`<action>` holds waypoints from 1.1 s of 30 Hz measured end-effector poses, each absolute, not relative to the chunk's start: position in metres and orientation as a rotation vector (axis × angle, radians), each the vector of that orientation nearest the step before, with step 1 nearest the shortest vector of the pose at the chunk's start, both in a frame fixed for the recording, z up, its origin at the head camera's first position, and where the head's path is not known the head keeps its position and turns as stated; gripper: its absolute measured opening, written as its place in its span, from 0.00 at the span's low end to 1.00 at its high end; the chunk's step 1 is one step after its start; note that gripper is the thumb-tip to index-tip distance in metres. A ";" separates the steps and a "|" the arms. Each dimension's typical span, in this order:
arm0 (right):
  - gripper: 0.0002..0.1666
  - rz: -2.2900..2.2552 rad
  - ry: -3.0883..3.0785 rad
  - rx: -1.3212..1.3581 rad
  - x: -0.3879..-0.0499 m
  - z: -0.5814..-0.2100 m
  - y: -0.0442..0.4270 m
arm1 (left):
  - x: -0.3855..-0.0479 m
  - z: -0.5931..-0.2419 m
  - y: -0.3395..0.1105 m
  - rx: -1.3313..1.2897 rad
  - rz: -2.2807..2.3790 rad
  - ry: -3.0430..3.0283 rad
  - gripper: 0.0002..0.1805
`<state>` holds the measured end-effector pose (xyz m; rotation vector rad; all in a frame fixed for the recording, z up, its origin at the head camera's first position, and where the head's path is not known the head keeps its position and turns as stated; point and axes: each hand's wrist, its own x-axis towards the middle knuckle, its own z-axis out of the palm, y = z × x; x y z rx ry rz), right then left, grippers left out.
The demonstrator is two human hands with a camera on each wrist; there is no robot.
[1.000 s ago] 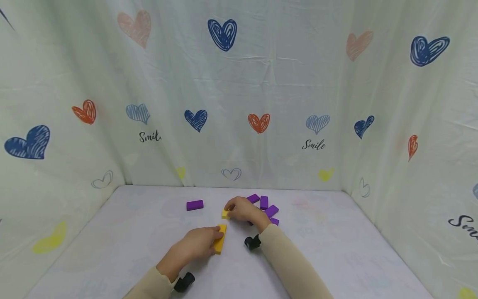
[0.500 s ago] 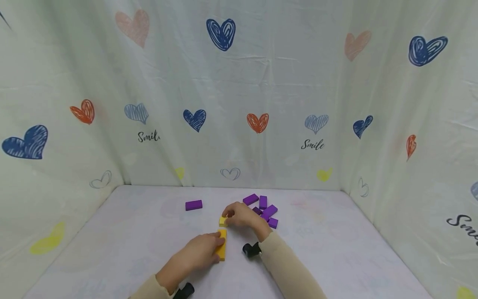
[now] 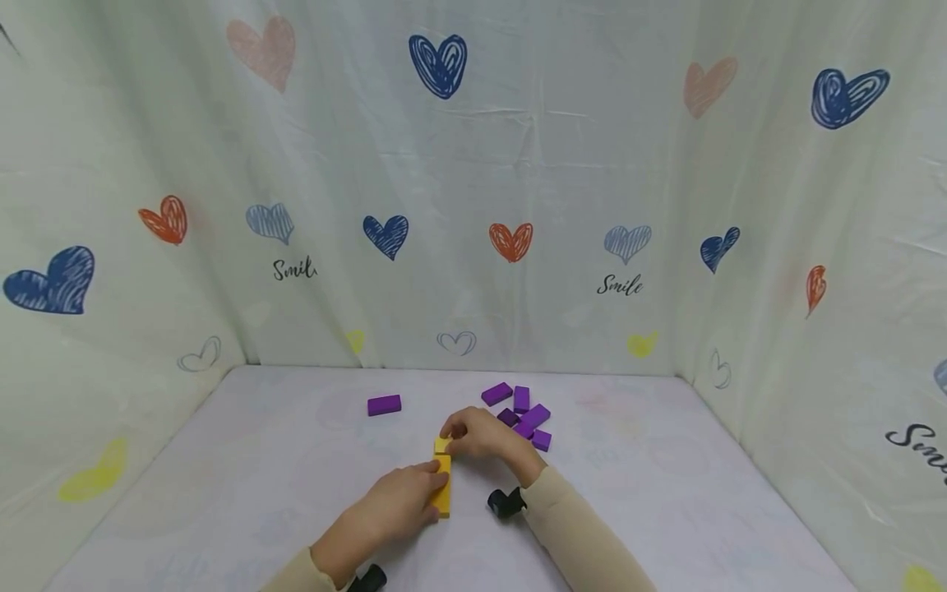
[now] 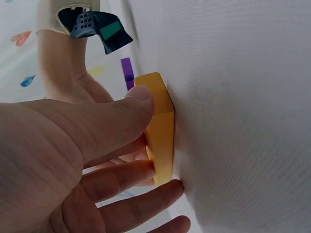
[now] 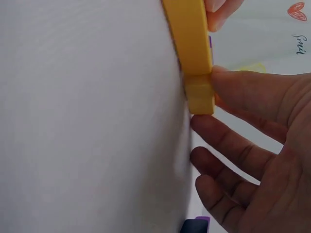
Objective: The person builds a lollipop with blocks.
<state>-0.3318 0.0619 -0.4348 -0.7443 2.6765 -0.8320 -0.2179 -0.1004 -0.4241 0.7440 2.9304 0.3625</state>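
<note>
A long yellow block [image 3: 445, 500] lies flat on the white surface, its length pointing away from me. My left hand [image 3: 392, 503] grips it from the left; the left wrist view shows the thumb against the side of the block [image 4: 163, 138]. At its far end sits a short yellow block [image 3: 441, 445], which my right hand [image 3: 484, 436] pinches between thumb and fingers. In the right wrist view the short block [image 5: 200, 99] meets the end of the long block [image 5: 189, 41], the two in line.
Several purple blocks [image 3: 534, 416] lie loosely heaped beyond my right hand, some overlapping. A lone purple block [image 3: 384, 405] lies at the back left. A white curtain [image 3: 473, 164] printed with hearts stands around the back and sides of the tabletop [image 3: 222, 493].
My right hand has brought the short yellow block nearer, closing the gap to the long one. The left hand with the long block has shifted slightly nearer too.
</note>
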 end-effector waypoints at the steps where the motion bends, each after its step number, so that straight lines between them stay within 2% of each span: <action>1: 0.08 -0.834 2.679 -0.752 -0.332 -0.436 0.063 | -0.218 -0.424 -0.100 0.745 0.359 2.931 0.24; 25: 0.08 -0.897 2.633 -0.772 -0.325 -0.436 0.066 | -0.215 -0.425 -0.102 0.754 0.378 2.914 0.24; 33: 0.08 -0.888 2.643 -0.775 -0.324 -0.436 0.066 | -0.217 -0.423 -0.106 0.850 0.424 2.919 0.26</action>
